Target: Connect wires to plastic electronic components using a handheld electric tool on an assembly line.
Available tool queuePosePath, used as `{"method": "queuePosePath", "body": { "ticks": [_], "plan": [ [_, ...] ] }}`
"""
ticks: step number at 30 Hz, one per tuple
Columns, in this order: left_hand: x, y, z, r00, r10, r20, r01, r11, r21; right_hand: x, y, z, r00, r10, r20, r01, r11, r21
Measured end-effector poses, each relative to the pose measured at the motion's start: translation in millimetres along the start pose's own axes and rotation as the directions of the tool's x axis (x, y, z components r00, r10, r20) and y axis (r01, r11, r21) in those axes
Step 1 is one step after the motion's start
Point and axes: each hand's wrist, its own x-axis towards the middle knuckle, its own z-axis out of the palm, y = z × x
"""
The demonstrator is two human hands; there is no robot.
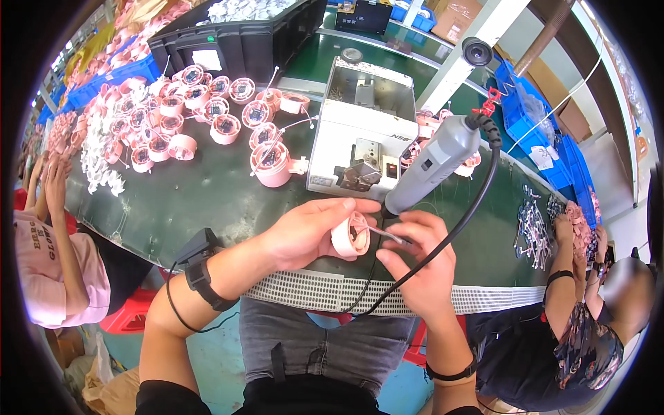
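Near the table's front edge, my left hand is closed round a small pink round plastic housing, its open side turned to the right. A thin pale wire runs out of the housing. My right hand pinches this wire between thumb and fingers, close to its darker end. Just above both hands hangs a grey electric screwdriver, pointing down, with its tip hidden behind my fingers. Its black cable loops down past my right hand.
A white screw feeder box stands just beyond my hands. Several pink housings with circuit boards lie at the left, below a black crate. Bundled wires lie at the right. People sit at both sides, near blue bins.
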Motion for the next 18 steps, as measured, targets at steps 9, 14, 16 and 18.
{"method": "queuePosePath", "body": {
  "ticks": [9, 14, 16, 18],
  "plan": [
    [-1, -3, 5, 0.972, 0.234, 0.003, -0.232, 0.962, 0.147, -11, 3, 4, 0.952, 0.298, -0.073, -0.25, 0.892, 0.377],
    [-3, -2, 4, 0.954, 0.299, 0.034, -0.299, 0.93, 0.213, -15, -1, 6, 0.993, 0.047, -0.112, -0.045, 0.999, 0.018],
    [-5, -1, 7, 0.947, 0.312, 0.071, -0.32, 0.92, 0.227, -13, 3, -1, 0.998, -0.042, -0.037, 0.039, 0.997, -0.068],
    [-7, 2, 11, 0.934, 0.348, 0.085, -0.358, 0.911, 0.206, -7, 9, -2, 0.991, -0.115, 0.069, 0.117, 0.992, -0.037]
  ]
}}
